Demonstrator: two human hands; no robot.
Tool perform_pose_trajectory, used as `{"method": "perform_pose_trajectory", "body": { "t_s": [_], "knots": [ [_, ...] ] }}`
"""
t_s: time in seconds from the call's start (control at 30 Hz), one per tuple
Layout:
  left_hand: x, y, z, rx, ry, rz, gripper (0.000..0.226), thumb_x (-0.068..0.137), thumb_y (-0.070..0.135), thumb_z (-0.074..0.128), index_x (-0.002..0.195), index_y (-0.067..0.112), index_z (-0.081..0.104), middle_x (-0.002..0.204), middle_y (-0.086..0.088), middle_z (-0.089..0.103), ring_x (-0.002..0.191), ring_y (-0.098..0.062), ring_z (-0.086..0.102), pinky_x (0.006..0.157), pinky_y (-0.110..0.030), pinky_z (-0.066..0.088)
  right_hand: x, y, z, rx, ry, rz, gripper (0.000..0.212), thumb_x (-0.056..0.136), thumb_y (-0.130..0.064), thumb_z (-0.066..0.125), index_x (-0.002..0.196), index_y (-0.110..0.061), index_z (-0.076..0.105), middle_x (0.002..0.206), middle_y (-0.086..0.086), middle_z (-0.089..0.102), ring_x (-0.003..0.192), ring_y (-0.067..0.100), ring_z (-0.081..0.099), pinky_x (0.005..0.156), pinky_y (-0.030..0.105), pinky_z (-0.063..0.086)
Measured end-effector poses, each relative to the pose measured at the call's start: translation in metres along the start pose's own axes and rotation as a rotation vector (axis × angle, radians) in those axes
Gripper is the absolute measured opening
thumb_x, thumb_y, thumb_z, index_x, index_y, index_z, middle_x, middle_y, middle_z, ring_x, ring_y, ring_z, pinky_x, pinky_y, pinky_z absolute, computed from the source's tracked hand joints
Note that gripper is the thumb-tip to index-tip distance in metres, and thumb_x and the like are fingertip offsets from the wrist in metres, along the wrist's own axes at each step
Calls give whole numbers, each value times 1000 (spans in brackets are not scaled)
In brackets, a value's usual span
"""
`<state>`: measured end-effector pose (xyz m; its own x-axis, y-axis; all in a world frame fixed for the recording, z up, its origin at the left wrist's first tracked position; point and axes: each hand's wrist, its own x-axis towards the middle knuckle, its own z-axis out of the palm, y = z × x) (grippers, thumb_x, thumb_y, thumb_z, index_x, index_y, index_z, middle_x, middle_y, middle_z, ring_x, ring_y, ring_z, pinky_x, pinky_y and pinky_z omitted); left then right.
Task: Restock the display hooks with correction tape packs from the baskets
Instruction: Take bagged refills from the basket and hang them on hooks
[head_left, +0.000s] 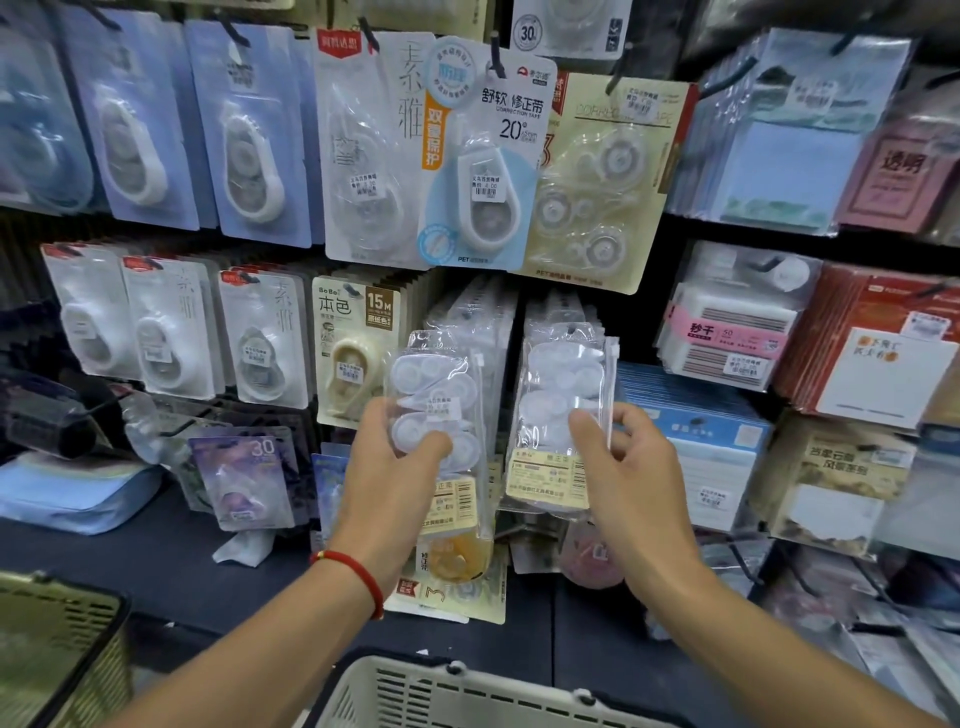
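At centre of the display wall, the left hand (400, 462) gripped a clear correction tape pack (441, 415), fingers curled round its lower half, held up before the hook row at about 12 o'clock from the hand. The right hand (618, 457) pinched the edge of a hanging pack (561, 410) between thumb and fingers, at 3 o'clock from the first. Both rows looked well filled; the white basket (467, 696) at 6 o'clock hid its contents, so what remained could not be told.
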<state>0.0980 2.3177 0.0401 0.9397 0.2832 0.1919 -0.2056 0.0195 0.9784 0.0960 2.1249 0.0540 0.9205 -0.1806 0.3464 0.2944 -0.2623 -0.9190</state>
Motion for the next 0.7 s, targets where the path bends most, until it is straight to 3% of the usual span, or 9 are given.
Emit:
{"method": "perform_pose_trajectory", "body": {
  "t_s": [0.07, 0.13, 0.17, 0.27, 0.37, 0.5, 0.53, 0.63, 0.7],
  "knots": [
    [-2, 4, 0, 30, 0, 22, 28, 83, 23, 66, 98, 44, 55, 97, 12, 71, 94, -13, 70, 80, -40, 57, -1, 2, 1, -164, 58, -28, 24, 101, -45, 58, 123, -40, 50, 109, -29, 62, 97, -10, 58, 87, 32, 50],
    [-4, 6, 2, 48, -46, 55, 32, 82, 22, 67, 103, 43, 54, 99, 12, 72, 96, -12, 70, 85, -39, 57, -5, 3, 3, -277, 75, -110, 45, 100, -43, 59, 140, -36, 41, 131, -25, 41, 126, -4, 41, 106, 29, 39],
    [-6, 7, 3, 38, -90, 60, 35, 85, 19, 70, 107, 40, 55, 100, 13, 73, 96, -10, 71, 87, -37, 57, -8, 2, 6, -293, 51, -150, 47, 99, -43, 59, 142, -35, 41, 135, -21, 38, 131, 0, 38, 108, 27, 36],
    [-10, 6, 11, -28, -246, 38, 45, 85, 17, 80, 121, 31, 58, 107, 8, 79, 100, -13, 75, 88, -32, 60, -14, 2, 15, -223, -88, -121, 31, 99, -46, 61, 129, -39, 54, 131, -19, 55, 124, 4, 55, 106, 32, 47],
    [-13, 5, 17, -48, -304, 50, 48, 93, 5, 77, 125, 36, 61, 110, 8, 80, 103, -11, 76, 85, -25, 61, -10, -1, 16, 0, -132, 14, 9, 103, -32, 62, 111, -34, 62, 104, -6, 77, 100, 14, 74, 92, 46, 60],
    [-16, 7, 18, -51, -323, 27, 62, 94, 5, 74, 133, 47, 51, 108, 7, 79, 98, -6, 76, 78, -17, 58, -1, -5, 6, 124, -103, 47, 7, 105, -22, 62, 111, -23, 63, 95, -1, 80, 87, 14, 78, 71, 30, 60],
    [-16, 7, 19, -43, -329, 20, 65, 94, 7, 75, 139, 46, 48, 108, 2, 78, 97, -10, 76, 77, -18, 58, 0, -5, 5, 132, -59, 38, 7, 105, -22, 62, 112, -23, 63, 96, -1, 80, 87, 15, 78, 70, 30, 60],
    [-15, 6, 20, -31, -355, 9, 69, 94, 2, 73, 147, 39, 48, 107, -14, 71, 96, -28, 75, 78, -31, 64, 6, -4, 1, 143, 52, 56, 7, 106, -23, 60, 113, -23, 62, 96, 2, 79, 86, 20, 78, 76, 49, 64],
    [-15, 4, 21, -44, -369, 6, 66, 94, -4, 71, 144, 36, 52, 98, -13, 70, 88, -26, 75, 78, -40, 66, 9, -3, -2, 146, 61, 68, 7, 104, -23, 63, 112, -22, 63, 93, 5, 79, 83, 22, 79, 78, 54, 64]
  ]
}}
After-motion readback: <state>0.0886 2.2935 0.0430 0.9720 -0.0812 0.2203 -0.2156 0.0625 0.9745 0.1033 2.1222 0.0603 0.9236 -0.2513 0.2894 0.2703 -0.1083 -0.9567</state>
